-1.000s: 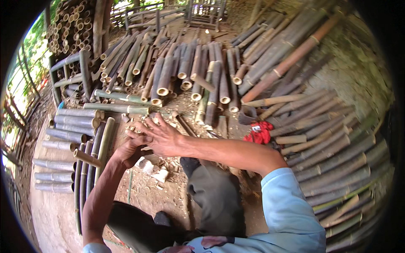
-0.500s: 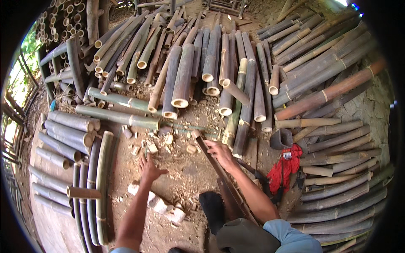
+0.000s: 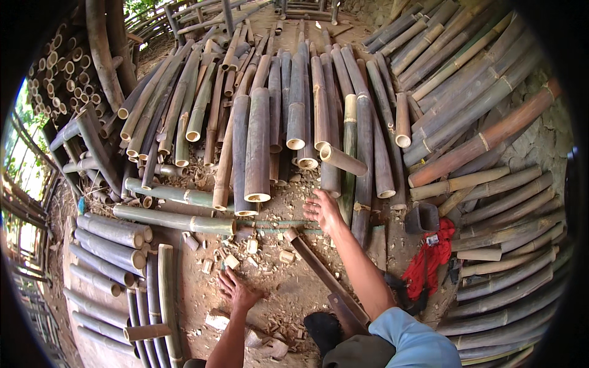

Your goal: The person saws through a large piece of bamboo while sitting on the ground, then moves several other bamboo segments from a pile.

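My right hand [image 3: 325,211] reaches forward with its fingers spread and nothing in them, just before the ends of the bamboo tubes. Nearest to it is a short cut bamboo tube [image 3: 343,161] lying across longer ones. Below that hand a long, narrow brown piece with a pale end [image 3: 316,264] slants down toward my dark-clad foot [image 3: 323,336]; its exact kind is unclear. My left hand [image 3: 239,291] hovers or rests low over the littered ground, fingers apart. Close to its fingertips lie small cut bamboo pieces [image 3: 231,261]. Pale blocks [image 3: 264,343] lie beside the left forearm.
Long bamboo tubes [image 3: 257,147] are stacked ahead, with more rows at the right [image 3: 509,306] and left [image 3: 104,279]. A green bamboo tube [image 3: 175,219] lies crosswise. A dark container [image 3: 422,219] and red cloth [image 3: 432,260] sit at the right.
My right hand has let go of the long brown piece and moved forward toward the bamboo tubes. The view has shifted; my left hand stays low near the cut pieces.
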Available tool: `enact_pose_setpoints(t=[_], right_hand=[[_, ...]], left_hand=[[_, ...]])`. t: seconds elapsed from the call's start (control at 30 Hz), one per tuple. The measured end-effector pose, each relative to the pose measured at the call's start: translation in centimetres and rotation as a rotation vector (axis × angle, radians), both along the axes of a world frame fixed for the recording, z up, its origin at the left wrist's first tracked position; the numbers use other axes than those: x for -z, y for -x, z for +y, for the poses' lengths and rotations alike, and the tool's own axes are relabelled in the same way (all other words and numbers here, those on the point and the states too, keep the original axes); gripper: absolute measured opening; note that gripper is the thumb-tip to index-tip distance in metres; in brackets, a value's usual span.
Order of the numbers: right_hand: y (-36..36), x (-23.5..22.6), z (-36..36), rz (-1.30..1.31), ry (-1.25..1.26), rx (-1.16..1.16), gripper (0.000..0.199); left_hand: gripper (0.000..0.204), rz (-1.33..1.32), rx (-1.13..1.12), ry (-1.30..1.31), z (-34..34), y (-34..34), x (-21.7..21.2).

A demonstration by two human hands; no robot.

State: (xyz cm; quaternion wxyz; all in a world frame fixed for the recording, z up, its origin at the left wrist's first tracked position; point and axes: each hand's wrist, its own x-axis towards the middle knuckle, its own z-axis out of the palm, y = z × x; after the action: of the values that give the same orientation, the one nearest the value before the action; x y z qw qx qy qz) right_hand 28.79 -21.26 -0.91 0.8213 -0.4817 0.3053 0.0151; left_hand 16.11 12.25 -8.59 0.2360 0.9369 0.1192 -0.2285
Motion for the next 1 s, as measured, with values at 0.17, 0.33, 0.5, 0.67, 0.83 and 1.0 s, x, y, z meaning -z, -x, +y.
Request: enact_pose_setpoints(t=[0.17, 0.33, 0.5, 0.67, 0.83, 1.0], right_hand=[[-0.7, -1.5, 0.9, -0.054, 0.255, -0.101, 0.046], [0.0, -2.0, -0.6, 0.092, 1.747, 0.209, 0.074], [-1.2, 0.7, -2.1, 0.326, 1.665, -0.046, 0.082], [-2.1, 2.1, -3.3, 0.180, 1.427, 0.093, 0.079], [-0.9, 2.5, -5.3, 0.022, 1.250, 0.061, 0.071], [0.4, -1.5, -5.0, 0.215, 1.425, -0.087, 0.053]], left_hand=[[0.165, 0.023, -0.013, 0.003, 0.3, -0.1, -0.1], [0.169, 0.029, -0.021, -0.010, 0.6, -0.2, 0.1], [0.170, 0.036, -0.018, -0.051, 0.2, -0.4, 0.7], [0.171, 0.028, -0.008, -0.065, 0.9, -0.6, 1.2], [0.174, 0.074, -0.018, -0.074, 0.8, -0.4, 1.1], [0.175, 0.032, 0.019, -0.078, 1.0, -0.3, 1.9]])
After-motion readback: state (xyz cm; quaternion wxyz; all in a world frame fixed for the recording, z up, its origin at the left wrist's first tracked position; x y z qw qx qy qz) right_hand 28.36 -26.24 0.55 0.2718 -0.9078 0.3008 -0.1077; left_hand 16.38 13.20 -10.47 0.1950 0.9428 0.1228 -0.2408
